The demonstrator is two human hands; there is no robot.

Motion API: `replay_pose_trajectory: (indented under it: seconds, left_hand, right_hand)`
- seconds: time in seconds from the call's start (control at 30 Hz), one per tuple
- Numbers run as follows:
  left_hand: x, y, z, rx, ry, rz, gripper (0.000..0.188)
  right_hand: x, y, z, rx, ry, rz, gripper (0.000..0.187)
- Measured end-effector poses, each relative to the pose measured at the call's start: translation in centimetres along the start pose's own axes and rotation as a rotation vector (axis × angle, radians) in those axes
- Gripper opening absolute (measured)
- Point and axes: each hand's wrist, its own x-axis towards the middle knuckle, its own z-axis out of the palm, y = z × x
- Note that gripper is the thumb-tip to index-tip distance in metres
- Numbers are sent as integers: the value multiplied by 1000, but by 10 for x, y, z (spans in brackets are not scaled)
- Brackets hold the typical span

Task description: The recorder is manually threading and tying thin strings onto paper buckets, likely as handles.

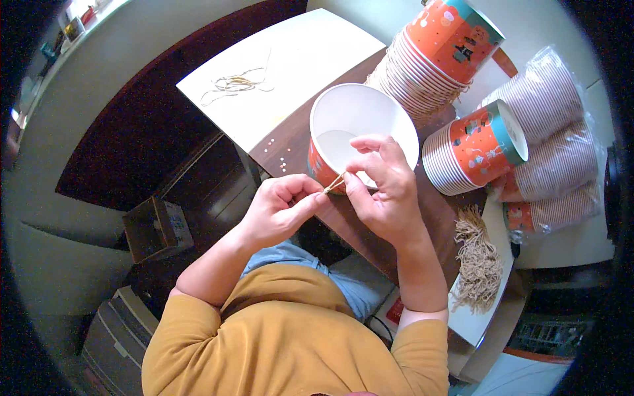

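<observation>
I observe the left hand (281, 206) and right hand (389, 191), fingers pinching a tan cord (335, 183), long axis near-left to far-right, beside a cartoon-printed bucket (360, 109).

The cord (335, 181) is pale tan, as is the bundle of cords (478, 270). The open tub (330, 119) is white inside, orange outside; the tall stack of tubs (446, 43) shows orange, teal, printed figures and white rims. The worktop (296, 140) is brown, the shirt (290, 343) mustard yellow.
</observation>
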Motion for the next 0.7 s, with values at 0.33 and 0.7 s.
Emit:
replay_pose_trajectory:
  seconds: [0.33, 0.7]
  left_hand:
    - [1, -1, 0, 257, 42, 102, 12]
    - [4, -8, 3, 303, 79, 271, 6]
  right_hand:
    - [18, -6, -13, -123, -189, -179, 17]
    - [17, 0, -1, -18, -224, -105, 4]
